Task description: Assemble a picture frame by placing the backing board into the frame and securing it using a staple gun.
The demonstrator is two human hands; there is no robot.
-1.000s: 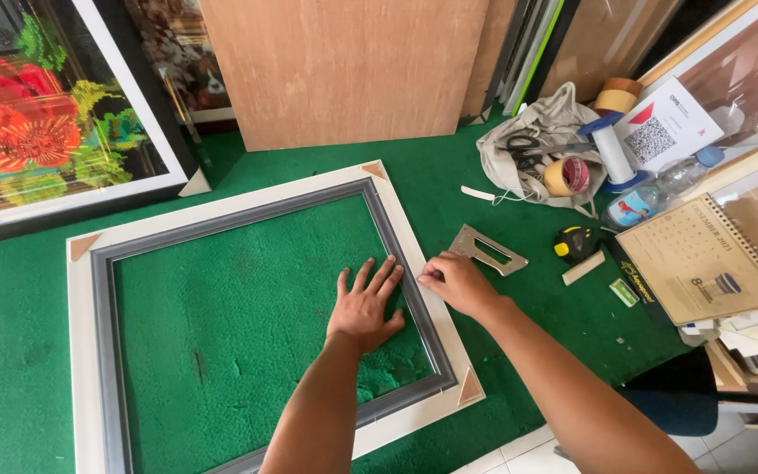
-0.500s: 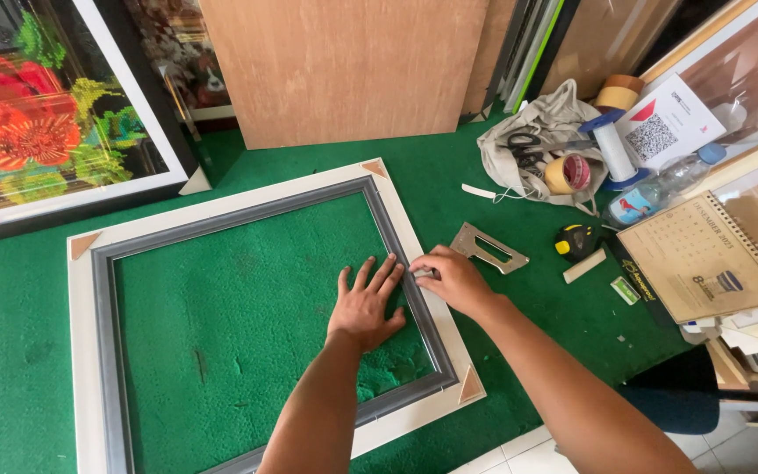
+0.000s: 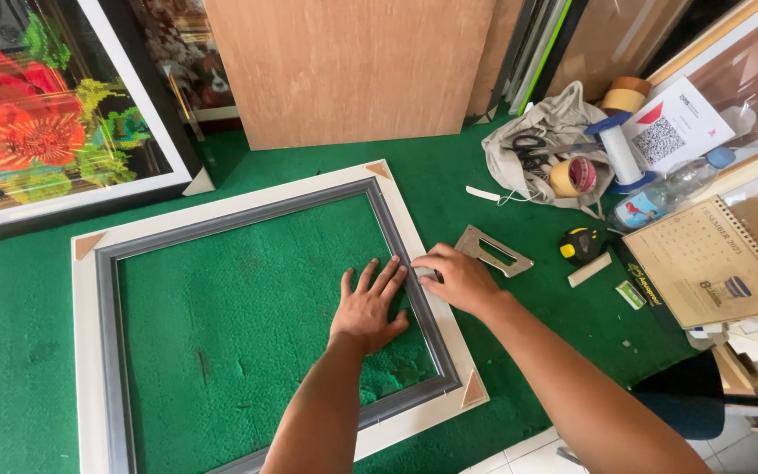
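Note:
An empty picture frame (image 3: 221, 208), white outside with a grey inner moulding, lies flat on green carpet (image 3: 519, 386). My left hand (image 3: 368, 303) rests palm down, fingers spread, on the carpet inside the frame, its fingertips against the grey right rail. My right hand (image 3: 454, 278) sits on that same right rail, fingers curled and pinching a small piece I cannot make out. A metal stapler-like tool (image 3: 493, 251) lies on the carpet just right of my right hand.
A framed red flower picture (image 3: 37, 132) leans at the left. A plywood board (image 3: 353, 61) stands behind. At the right lie a yellow tape measure (image 3: 579, 244), a cloth with scissors and tape rolls (image 3: 546, 149), a water bottle (image 3: 660, 197) and a spiral calendar (image 3: 712, 263).
Both hands have stayed on the frame's right rail. My right hand has crept slightly left, closer to the left hand's fingertips.

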